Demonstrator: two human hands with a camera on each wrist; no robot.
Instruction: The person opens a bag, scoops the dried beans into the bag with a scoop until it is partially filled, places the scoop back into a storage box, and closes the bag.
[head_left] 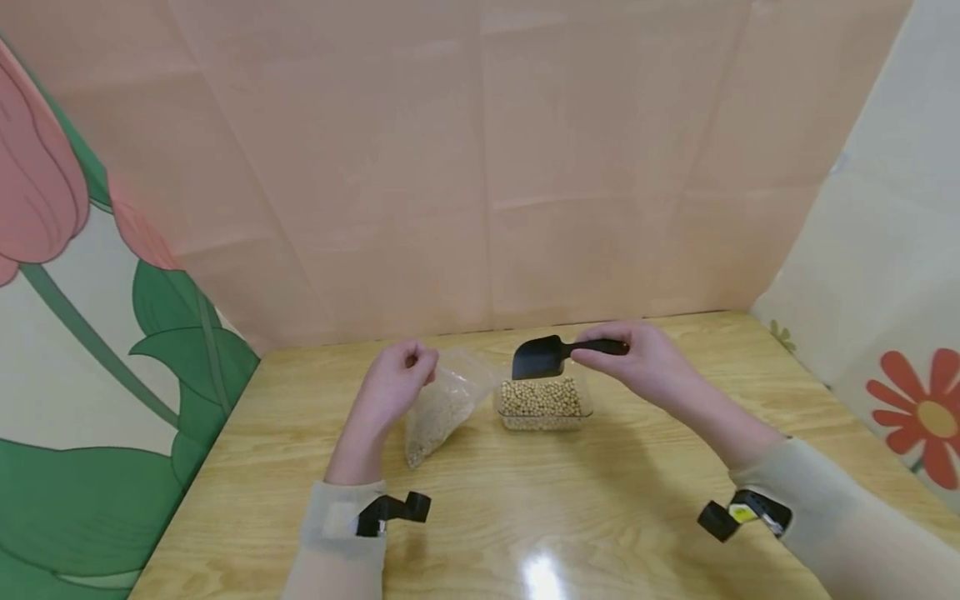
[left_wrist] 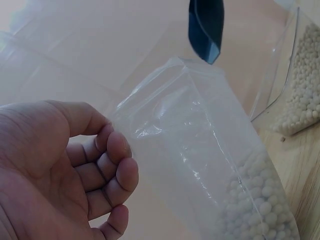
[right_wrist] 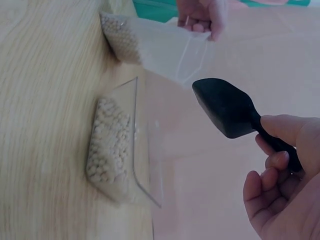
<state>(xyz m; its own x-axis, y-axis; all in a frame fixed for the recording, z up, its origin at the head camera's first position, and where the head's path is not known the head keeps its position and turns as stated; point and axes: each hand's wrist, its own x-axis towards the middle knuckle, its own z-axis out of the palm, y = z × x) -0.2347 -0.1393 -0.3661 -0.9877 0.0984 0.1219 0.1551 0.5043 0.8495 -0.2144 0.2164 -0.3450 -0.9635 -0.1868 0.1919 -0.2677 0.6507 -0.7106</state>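
Note:
My left hand [head_left: 399,377] pinches the top edge of a clear plastic bag [head_left: 447,398] between thumb and fingers. Soybeans [left_wrist: 262,200] fill the bag's lower part, and its bottom corner meets the table. In my right hand [head_left: 637,360] is the handle of a black scoop [head_left: 538,358], held above a clear plastic box [head_left: 546,417] of soybeans. The left wrist view puts the scoop's tip [left_wrist: 206,45] just over the bag's mouth. Whether beans lie in the scoop cannot be made out; its underside faces the right wrist camera [right_wrist: 225,107].
The box stands on a wooden table [head_left: 480,508], right of the bag. A pinkish sheet [head_left: 480,167] hangs along the table's back edge. Flower-printed panels flank both sides. One small loose bit [left_wrist: 283,139] lies on the table by the box.

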